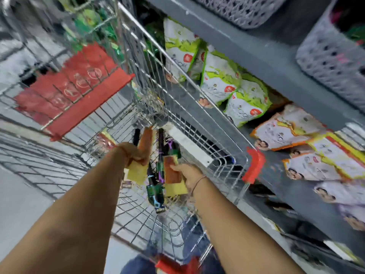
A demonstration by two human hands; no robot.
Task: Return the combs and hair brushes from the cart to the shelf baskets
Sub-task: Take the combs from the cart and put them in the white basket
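Note:
Both arms reach down into a wire shopping cart [197, 123]. My left hand [134, 153] is shut on an orange-brown comb [145, 140] with a yellow card [137, 173] below it. My right hand [188, 175] grips another orange-brown comb [171, 171] on a yellow card [175, 188]. Between the hands, in the cart's bottom, lie dark round hair brushes [161, 139] and a green and purple brush [156, 190]. Grey perforated shelf baskets [327, 62] stand on the upper shelf at the right.
The cart's red child-seat flap [79, 86] is at upper left, and a red corner bumper [254, 165] touches the shelf side. Grey shelving [256, 54] at the right holds green-white packets [219, 76] and orange-yellow packets [296, 131]. Grey floor lies at the left.

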